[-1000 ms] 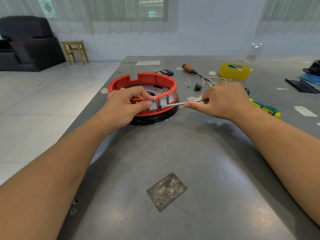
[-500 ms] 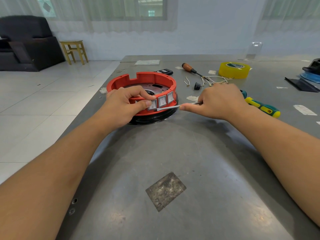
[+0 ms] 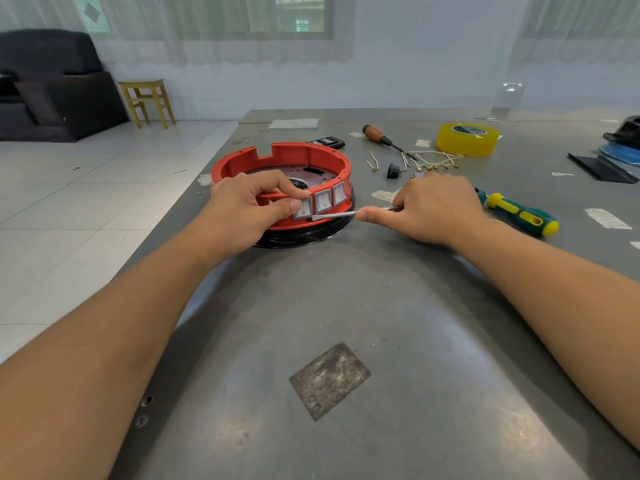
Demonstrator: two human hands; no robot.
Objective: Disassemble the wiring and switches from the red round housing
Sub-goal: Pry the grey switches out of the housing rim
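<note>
We brace red housing on tabletop w/ left hand gripping its rim; right hand pinches flat blade just below switches — pry gently, evenly

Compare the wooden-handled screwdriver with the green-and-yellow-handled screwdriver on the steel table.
The wooden-handled screwdriver has a plain brown handle; the green-and-yellow-handled screwdriver has a two-tone grip. The wooden one lies farther back, by the loose wires; the green-and-yellow one lies just behind the right hand. Both lie untouched on the steel table.
</note>
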